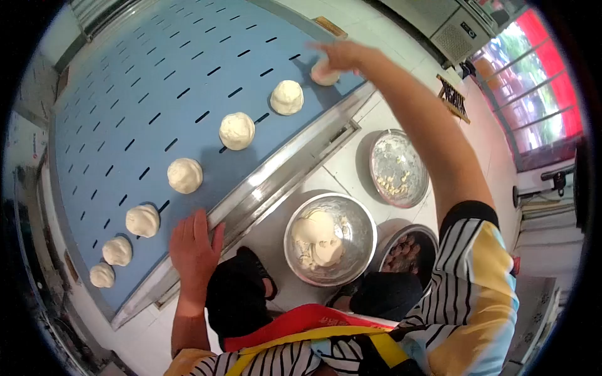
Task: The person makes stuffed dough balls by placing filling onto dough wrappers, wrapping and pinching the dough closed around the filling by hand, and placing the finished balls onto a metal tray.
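Observation:
My right hand (343, 56) is at the far end of a row of dough balls, right over a pale dough ball (324, 76) and partly covering it. Its fingertips are stretched to the left and blurred by motion. Whether it touches that ball I cannot tell. My left hand (195, 245) lies on the near metal edge of the blue slotted surface (188, 50), fingers extended, holding nothing. Nearest to it is a dough ball (143, 220); other balls in the row include one at the middle (237, 131) and a small one (101, 275) at the lower left.
On the floor stand a metal bowl (367, 257) with dough, a bowl (378, 147) with pale scraps, and a dark bowl (428, 237) with brown round lumps. The metal rail (276, 178) borders the blue surface. A small wooden stool (453, 99) stands farther right.

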`<state>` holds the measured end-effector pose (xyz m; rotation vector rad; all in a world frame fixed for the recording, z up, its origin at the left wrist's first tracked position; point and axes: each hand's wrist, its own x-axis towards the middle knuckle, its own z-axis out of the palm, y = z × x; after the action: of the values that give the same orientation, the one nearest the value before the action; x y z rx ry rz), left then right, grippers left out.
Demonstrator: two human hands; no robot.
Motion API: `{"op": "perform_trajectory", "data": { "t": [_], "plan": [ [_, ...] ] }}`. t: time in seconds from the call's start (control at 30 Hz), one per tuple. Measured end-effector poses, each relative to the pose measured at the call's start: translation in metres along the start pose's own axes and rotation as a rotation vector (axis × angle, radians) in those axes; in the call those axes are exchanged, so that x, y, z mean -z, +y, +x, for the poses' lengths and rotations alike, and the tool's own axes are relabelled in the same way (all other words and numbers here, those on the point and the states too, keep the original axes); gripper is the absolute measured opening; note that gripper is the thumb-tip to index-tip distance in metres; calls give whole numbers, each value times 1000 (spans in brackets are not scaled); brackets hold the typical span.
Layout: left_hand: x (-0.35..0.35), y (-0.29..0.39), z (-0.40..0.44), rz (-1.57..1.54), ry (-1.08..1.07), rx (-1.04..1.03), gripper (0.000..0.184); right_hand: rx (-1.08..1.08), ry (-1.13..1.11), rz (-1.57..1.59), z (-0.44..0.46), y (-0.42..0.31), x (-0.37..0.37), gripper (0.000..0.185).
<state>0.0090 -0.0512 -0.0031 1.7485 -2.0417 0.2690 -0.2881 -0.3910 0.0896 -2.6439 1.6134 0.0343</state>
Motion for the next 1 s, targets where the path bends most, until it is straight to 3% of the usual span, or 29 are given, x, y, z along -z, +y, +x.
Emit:
{"op": "perform_trajectory", "data": {
  "t": [0.1, 0.23, 0.33, 0.37, 0.4, 0.43, 0.53, 0.57, 0.6, 0.7, 0.77, 0.83, 0.87, 0.9, 1.0],
  "plan": [
    [-3, -2, -9, 29, 10, -16, 40, -39, 279, 202, -12, -9, 70, 61],
    [-2, 1, -8, 45, 13, 17, 41, 64, 705, 354, -109, -56, 171, 72],
    [1, 1, -7, 40, -109, 83, 42, 104, 597, 593, -175, -64, 155, 56],
    [1, 0, -7, 10, -67, 63, 43, 74, 511, 555, -164, -16, 112, 62],
    [2, 0, -9, -22, -28, 41, 43, 46, 588, 545, -195, -34, 89, 48],
    [1, -1, -11, -57, 5, 17, 43, -48, 578, 619, -212, -30, 58, 56],
    [5, -8, -8, -177, -16, 10, 49, -371, 334, 998, -272, -26, -41, 51],
    [20, 0, -8, -496, -123, 218, 49, -481, 271, 1066, -296, -24, -83, 50],
    [23, 3, -11, -582, -20, 140, 45, -580, 218, 1125, -313, -19, -123, 49],
    [44, 41, -20, -770, -40, 8, 43, -781, -1, 1122, -375, -16, -255, 46],
    [42, 65, -24, -792, -57, -79, 40, -847, -192, 1021, -407, -32, -310, 47],
    [27, 86, -30, -775, -173, -46, 38, -855, -323, 976, -431, -49, -364, 44],
    [15, 92, -33, -765, -230, -28, 36, -814, -452, 807, -435, -58, -373, 45],
    [3, 91, -37, -770, -275, -3, 35, -681, -479, 621, -438, -63, -389, 48],
    [-26, 89, -43, -793, -411, 56, 32, -675, -410, 628, -435, -84, -405, 46]
  ]
}}
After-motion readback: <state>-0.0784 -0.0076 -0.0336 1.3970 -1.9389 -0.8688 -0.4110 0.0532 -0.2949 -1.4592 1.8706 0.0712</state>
